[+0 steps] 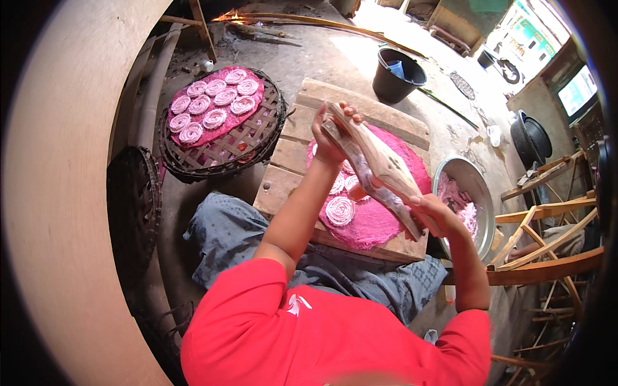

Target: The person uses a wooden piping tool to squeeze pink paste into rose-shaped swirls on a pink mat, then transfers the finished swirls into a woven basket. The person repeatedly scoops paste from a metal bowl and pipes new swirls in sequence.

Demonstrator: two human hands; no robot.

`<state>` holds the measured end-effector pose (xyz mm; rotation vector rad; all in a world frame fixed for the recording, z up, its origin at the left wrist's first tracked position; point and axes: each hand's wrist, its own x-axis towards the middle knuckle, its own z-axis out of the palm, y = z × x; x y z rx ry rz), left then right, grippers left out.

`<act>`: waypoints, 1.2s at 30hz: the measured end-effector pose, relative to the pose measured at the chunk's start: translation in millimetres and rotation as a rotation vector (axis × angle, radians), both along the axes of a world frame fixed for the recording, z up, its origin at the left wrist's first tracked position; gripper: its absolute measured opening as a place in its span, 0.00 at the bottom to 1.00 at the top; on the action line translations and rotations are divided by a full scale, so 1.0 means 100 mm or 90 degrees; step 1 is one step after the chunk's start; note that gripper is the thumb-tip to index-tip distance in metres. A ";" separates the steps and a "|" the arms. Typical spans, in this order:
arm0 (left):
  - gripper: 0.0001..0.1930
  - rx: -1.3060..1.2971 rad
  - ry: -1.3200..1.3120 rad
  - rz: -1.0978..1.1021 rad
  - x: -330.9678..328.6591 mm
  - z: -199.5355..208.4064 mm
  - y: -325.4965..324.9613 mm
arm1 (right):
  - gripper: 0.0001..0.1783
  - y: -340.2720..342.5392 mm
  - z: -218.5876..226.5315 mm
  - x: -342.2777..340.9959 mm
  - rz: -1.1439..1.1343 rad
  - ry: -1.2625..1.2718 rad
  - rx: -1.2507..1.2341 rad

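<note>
Currently, long wooden tool (pixel 386 166) is held above magenta sheet (pixel 367 237) on slatted desk (pixel 360 98). Left hand (pixel 329 136): fingers curled round its far-left end. Right hand (pixel 441 215): fingers closed on near-right end. Pink swirl (pixel 340 211) lies below, left.

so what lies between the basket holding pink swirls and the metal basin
In the head view, a slatted wooden board bearing a pink sheet with pale pink swirls; a wooden tool is held above.
</note>
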<state>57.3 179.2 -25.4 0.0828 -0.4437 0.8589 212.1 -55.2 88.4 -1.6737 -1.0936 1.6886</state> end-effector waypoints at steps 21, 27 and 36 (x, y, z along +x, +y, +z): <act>0.15 -0.035 -0.079 0.082 0.01 0.11 0.19 | 0.26 0.56 -1.33 -0.55 -0.233 0.300 0.093; 0.19 0.062 -0.178 0.031 -0.25 0.40 0.25 | 0.33 0.58 -1.35 -0.90 -0.187 0.042 0.083; 0.23 0.108 -0.199 -0.004 -0.53 0.55 0.14 | 0.19 0.34 -1.52 -1.09 0.083 -0.498 0.536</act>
